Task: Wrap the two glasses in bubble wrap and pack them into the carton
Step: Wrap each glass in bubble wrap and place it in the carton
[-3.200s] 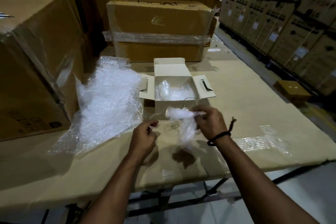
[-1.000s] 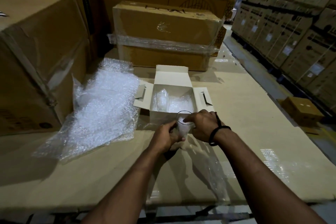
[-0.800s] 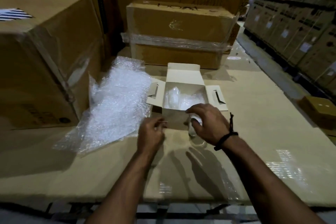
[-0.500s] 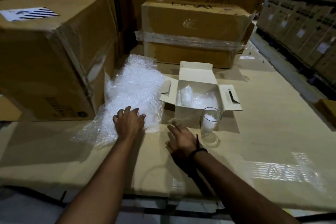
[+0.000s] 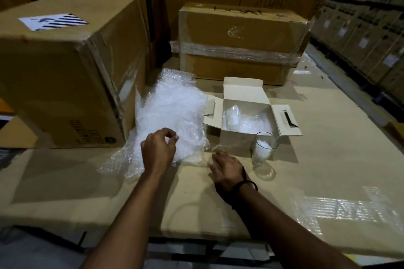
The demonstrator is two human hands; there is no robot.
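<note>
1. Glass (image 5: 263,148) is now standing upright on the worktop (image 5: 328,159) just in front of the carton (image 5: 247,113), stuffed with wrap – both hands have let go of it.
2. Left hand (image 5: 159,148) is curling, pinching at the bubble wrap pile (image 5: 170,116); right hand (image 5: 227,169) is open, blurred, reaching toward the sheet edge.
3. One wrapped glass (image 5: 232,116) is sitting in the carton already – looks like fetching a sheet for the second.

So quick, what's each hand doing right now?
Left hand: fingers curled, pinching the bubble wrap sheet.
Right hand: open, flat on the table, holding nothing.
</note>
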